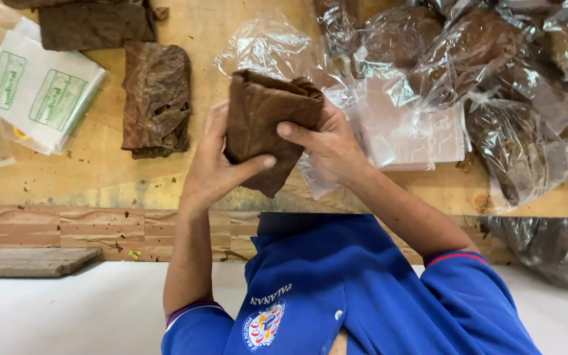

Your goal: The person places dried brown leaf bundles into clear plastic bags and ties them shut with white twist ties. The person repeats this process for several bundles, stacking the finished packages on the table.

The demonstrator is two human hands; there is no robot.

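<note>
Fingers of the left hand (213, 163) wrap the left side of a folded bundle of brown leaf (265, 121), the thumb pressed across its front near the lower corner. Far to the left of those fingers lie flat white packets with green print (34, 89), and closer in a loose stack of brown leaves (157, 98) rests flat on the wooden table (100, 174), apart from the hand; bare wood shows between that stack and the left knuckles. The bundle is held up off the table between both hands, upright, its lower tip pointing toward the table's near edge. The right hand (329, 146) clasps the bundle's right side, its thumb laid over the front and the other fingers hidden behind. Just right of those fingers lies a pile of clear plastic bags (415, 128), nearly touching the knuckles, and beyond it bagged brown bundles (494, 52) crowd the table. Both forearms rise from blue sleeves, wrists bent inward toward each other.
</note>
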